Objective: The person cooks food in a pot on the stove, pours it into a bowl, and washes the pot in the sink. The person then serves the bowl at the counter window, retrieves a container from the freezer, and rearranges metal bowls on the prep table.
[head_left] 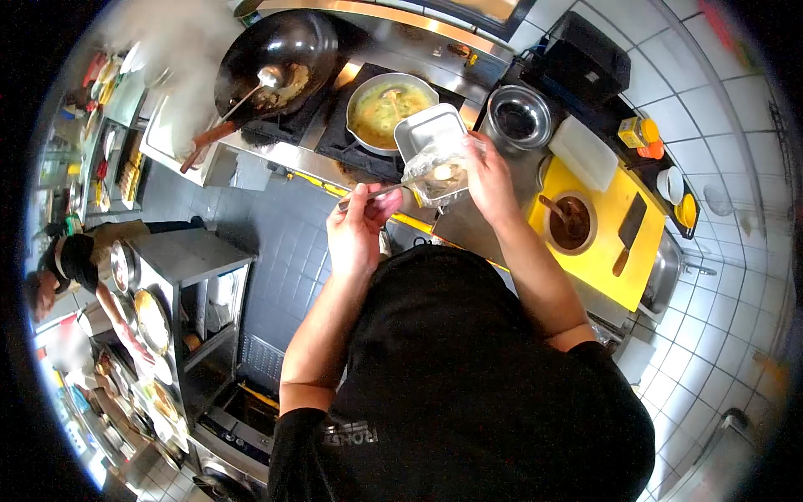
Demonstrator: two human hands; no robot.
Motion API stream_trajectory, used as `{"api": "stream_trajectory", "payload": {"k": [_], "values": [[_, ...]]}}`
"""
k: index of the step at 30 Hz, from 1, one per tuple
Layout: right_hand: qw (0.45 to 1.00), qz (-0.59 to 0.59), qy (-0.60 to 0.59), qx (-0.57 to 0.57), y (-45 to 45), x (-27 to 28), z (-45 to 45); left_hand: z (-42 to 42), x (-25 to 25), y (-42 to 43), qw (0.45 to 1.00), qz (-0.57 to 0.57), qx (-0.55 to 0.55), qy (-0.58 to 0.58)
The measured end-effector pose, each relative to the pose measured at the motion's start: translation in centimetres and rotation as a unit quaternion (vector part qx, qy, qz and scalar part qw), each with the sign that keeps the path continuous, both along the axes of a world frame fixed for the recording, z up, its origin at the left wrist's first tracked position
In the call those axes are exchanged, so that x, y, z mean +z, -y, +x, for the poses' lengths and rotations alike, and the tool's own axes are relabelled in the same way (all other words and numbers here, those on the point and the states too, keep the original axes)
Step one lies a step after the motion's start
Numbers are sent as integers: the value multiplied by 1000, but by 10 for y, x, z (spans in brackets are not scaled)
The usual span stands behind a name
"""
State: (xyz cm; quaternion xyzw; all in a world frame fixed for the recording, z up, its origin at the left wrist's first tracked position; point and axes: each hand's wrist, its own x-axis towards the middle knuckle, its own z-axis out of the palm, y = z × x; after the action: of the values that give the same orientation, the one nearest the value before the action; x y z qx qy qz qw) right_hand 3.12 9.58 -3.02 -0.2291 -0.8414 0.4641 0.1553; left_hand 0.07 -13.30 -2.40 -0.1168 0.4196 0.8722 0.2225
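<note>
My left hand point(355, 224) is closed around the handle of a spoon point(391, 192), whose far end reaches the container in my other hand. A pale lump shows at that end; the spoon's bowl is hard to make out. With my right hand point(492, 180) I grip the side of a white rectangular container point(428, 127), tilted beside the stove. Crumpled clear plastic wrap point(428, 186) covers its near part. Just beyond the container, a pot point(386, 142) of yellowish liquid with a ladle in it sits on a burner.
A steaming wok point(288, 50) with a ladle stands left of the pot. Metal bowls point(519, 117) are at right. A yellow cutting board point(606, 243) bears a brown-filled bowl point(570, 224) and a knife point(631, 230). Another person point(79, 259) works at left behind a metal cabinet point(188, 251).
</note>
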Motion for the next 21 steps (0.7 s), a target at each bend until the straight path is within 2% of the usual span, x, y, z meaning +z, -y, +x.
{"api": "stream_trajectory", "payload": {"k": [5,9,21], "values": [[999,-41,9,-9,-5,-4,-1,0,1,0,1000,-7,-4,-3],[994,-85,58,-28,-3,20,3,-2,-4,-1,1000,-8,-16,0],[994,-96,-18,-44,-29,-5,19,-1,-2,-13,995,-31,-97,-6]]}}
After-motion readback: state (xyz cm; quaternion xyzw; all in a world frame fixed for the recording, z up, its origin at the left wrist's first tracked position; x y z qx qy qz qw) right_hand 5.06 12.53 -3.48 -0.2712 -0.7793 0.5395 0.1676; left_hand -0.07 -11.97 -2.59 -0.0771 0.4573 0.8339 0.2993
